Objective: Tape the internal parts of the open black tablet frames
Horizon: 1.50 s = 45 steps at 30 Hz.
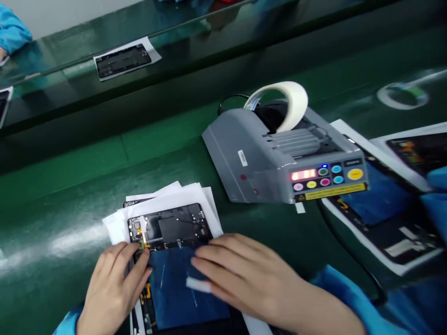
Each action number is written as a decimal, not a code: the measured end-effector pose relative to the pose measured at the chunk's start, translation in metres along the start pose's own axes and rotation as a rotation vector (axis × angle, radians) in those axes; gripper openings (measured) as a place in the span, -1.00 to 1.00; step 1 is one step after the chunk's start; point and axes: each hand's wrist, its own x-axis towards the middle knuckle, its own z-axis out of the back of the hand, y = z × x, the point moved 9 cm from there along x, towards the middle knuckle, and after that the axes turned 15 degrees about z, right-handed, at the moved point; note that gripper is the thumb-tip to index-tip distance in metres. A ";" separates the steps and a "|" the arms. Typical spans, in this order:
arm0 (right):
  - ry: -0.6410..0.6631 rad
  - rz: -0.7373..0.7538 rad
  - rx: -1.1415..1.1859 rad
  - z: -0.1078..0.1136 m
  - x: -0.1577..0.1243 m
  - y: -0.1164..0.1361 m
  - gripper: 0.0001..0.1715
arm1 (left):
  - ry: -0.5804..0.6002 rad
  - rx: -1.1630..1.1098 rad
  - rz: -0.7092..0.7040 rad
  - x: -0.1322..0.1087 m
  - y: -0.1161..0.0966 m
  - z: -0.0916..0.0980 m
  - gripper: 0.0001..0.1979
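An opened tablet (181,228) lies in front of me, its inner parts showing and a blue film-covered panel (174,298) across its lower part. My left hand (113,284) is at the tablet's left edge, fingertips drawn together beside a small orange flex cable (146,291); whatever is between them is hidden. Over the right side of the blue panel reaches my right hand (244,272), fingers bent close together. A short white strip of tape (198,284) sticks out from its lower fingers. White sheets (206,204) and another dark device edge show beneath the tablet.
A grey tape dispenser (251,153) with a cream tape roll (296,104) stands ahead to the right, a tape end at its front. More opened tablets (380,200) lie at the right, near a loose tape ring (403,96). Beyond, a device (124,60) rests on paper; a co-worker's blue sleeve (14,30) appears upper left.
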 end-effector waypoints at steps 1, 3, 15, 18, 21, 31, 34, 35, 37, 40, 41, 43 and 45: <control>0.042 0.034 -0.011 -0.015 0.010 0.003 -0.65 | 0.003 -0.011 -0.001 -0.001 -0.001 0.000 -0.76; 0.106 0.071 -0.046 -0.039 0.021 0.004 -0.50 | -0.014 -0.022 0.006 -0.003 -0.002 0.001 -0.77; 0.228 0.095 0.014 -0.063 0.020 0.008 -0.38 | -0.050 -0.047 0.048 -0.003 -0.002 -0.001 -0.78; 0.234 0.072 0.002 -0.067 0.021 0.007 -0.35 | -0.053 -0.053 0.056 -0.003 -0.001 -0.001 -0.78; 0.245 0.089 -0.025 -0.068 0.023 0.009 -0.35 | -0.064 -0.051 0.056 -0.003 -0.002 0.001 -0.79; 0.302 0.023 -0.051 -0.075 0.026 0.002 -0.29 | -0.050 -0.035 0.052 -0.005 -0.004 -0.001 -0.78; 0.315 0.025 -0.086 -0.078 0.029 0.001 -0.27 | -0.052 -0.020 0.045 -0.005 -0.005 -0.001 -0.77; 0.316 0.027 -0.096 -0.078 0.030 0.001 -0.26 | -0.049 -0.015 0.044 -0.004 -0.005 -0.001 -0.77; 0.311 0.021 -0.098 -0.079 0.031 0.000 -0.25 | -0.035 0.004 0.049 -0.005 -0.004 -0.003 -0.75; 0.290 0.005 -0.066 -0.079 0.032 -0.004 -0.24 | 0.006 0.044 0.059 -0.006 -0.004 -0.008 -0.72; 0.282 0.006 -0.056 -0.077 0.033 -0.005 -0.25 | 0.016 0.055 0.065 -0.006 -0.004 -0.010 -0.71; 0.259 0.030 -0.047 -0.073 0.033 -0.005 -0.29 | 0.023 0.067 0.074 -0.006 -0.004 -0.010 -0.70; 0.228 0.066 -0.023 -0.068 0.034 -0.002 -0.37 | 0.020 0.069 0.078 -0.005 -0.005 -0.010 -0.70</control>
